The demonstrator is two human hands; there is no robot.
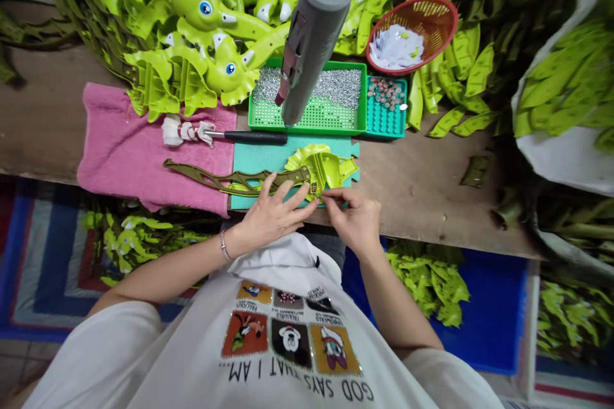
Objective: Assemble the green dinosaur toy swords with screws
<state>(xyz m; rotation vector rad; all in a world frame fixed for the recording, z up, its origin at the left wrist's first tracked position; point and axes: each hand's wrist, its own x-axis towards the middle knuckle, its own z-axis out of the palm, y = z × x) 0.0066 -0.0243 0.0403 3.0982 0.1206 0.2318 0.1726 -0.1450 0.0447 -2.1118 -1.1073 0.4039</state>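
On the teal foam mat (249, 147) lies a lime-green plastic toy shell half (330, 166), hollow side up. A long olive-green plastic strip (215, 177) with cut-outs runs left from it. My left hand (273, 208) rests with fingers spread over the strip and the shell's near edge. At that same edge, my right hand (355, 214) has thumb and index finger pinched together; whatever is between them is too small to make out. Above the mat hangs a grey electric screwdriver (316, 38), touched by neither hand.
Behind the mat stand a green tray (307, 118) of screws and a teal tray (386, 118) of small round parts. A red basket (439, 25) holds white pieces. A black-handled tool (254, 137) lies partly on a pink towel (115, 140). Lime toy parts (192, 6) pile up behind.
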